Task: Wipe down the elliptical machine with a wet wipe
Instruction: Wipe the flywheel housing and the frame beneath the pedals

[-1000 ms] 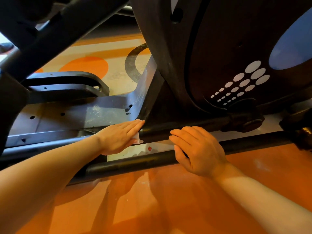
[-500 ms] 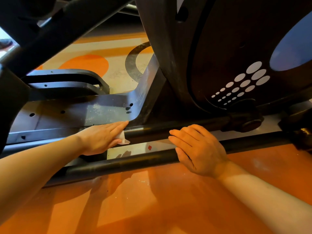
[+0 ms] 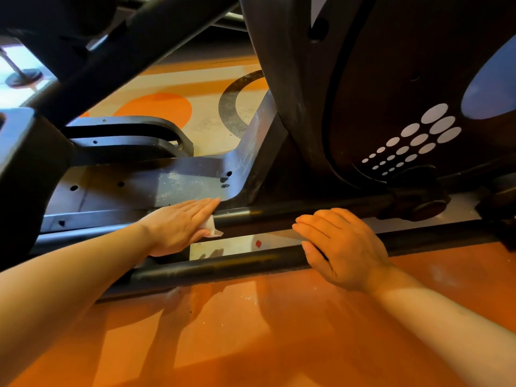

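The black elliptical machine fills the view, with its flywheel housing (image 3: 391,88) at upper right and a grey base plate (image 3: 156,188) at left. Two black rails run across the floor: a far rail (image 3: 301,212) and a near rail (image 3: 223,265). My left hand (image 3: 178,224) lies flat with straight fingers, pressing a white wet wipe (image 3: 210,229) onto the far rail where it meets the base plate. Only a corner of the wipe shows under the palm. My right hand (image 3: 343,247) rests over the near rail, fingers loosely draped across it.
Orange floor (image 3: 251,331) spreads in front of the rails. A black pedal arm (image 3: 134,46) slants overhead at upper left. A crank joint (image 3: 418,208) sits on the far rail to the right. A curved foot bracket (image 3: 128,141) lies behind the base plate.
My left hand slid the wipe left along the far rail, then came back slightly to the right. My right hand stayed on the near rail.
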A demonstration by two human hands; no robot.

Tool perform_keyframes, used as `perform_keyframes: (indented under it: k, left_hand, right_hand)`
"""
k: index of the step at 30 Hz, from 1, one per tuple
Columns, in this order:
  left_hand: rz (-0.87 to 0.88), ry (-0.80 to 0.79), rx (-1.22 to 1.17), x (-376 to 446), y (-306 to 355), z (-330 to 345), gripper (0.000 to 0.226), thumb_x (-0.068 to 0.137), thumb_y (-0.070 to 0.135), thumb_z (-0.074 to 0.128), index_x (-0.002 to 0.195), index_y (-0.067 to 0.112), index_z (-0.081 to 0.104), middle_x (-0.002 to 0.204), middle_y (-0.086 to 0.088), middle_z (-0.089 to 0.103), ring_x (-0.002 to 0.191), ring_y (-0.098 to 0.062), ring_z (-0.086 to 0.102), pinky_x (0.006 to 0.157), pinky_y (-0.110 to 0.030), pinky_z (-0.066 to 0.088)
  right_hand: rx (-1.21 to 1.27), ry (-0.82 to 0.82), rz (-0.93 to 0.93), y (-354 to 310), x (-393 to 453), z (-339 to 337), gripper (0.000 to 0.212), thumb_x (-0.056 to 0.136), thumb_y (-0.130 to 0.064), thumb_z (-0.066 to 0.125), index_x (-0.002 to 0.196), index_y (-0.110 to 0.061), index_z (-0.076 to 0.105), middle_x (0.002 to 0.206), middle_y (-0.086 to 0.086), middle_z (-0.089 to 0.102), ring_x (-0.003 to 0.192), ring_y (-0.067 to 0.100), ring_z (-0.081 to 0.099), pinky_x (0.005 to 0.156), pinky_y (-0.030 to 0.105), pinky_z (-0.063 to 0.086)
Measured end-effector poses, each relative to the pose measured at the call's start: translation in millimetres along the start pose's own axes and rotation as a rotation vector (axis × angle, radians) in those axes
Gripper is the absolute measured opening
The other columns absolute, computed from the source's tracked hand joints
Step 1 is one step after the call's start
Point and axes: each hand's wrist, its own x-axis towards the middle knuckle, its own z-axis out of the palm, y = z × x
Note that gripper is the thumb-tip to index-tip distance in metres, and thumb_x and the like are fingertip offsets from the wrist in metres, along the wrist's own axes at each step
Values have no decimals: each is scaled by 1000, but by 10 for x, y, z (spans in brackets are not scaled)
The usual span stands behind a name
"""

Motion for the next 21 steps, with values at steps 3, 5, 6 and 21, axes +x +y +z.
perform_keyframes:
  k: [3,5,6,21]
  left_hand:
    - [-35,-35,-8,-154,-162,52,99,65,79,-34,146,24,-22,166,-3,7,152,-16,12,113,-17,-4]
    - [-37,-46,-7,-168,-208,82,97,65,79,-35,145,24,-24,166,-3,5,152,-15,9,113,-17,-7]
    - [-31,-43,5,-161,-205,94,96,67,78,-35,145,24,-25,166,-3,4,153,-15,8,113,-17,-8]
    - [160,110,184,-378,-493,223,65,104,52,4,156,20,-18,161,8,-23,145,1,-25,121,-31,1]
  right_hand:
    - [8,-5,11,-11,12,-7,51,104,-37,26,113,-13,70,109,2,70,96,19,64,88,32,47]
    - [12,-6,16,-22,13,0,52,104,-37,25,112,-13,71,108,2,70,95,19,64,87,32,47]
    - [11,-5,16,-25,11,2,52,104,-37,25,112,-13,71,108,1,70,95,18,64,87,31,46]
    - [-16,-22,9,-18,17,-4,52,104,-37,25,113,-13,70,109,2,70,97,19,64,90,30,42]
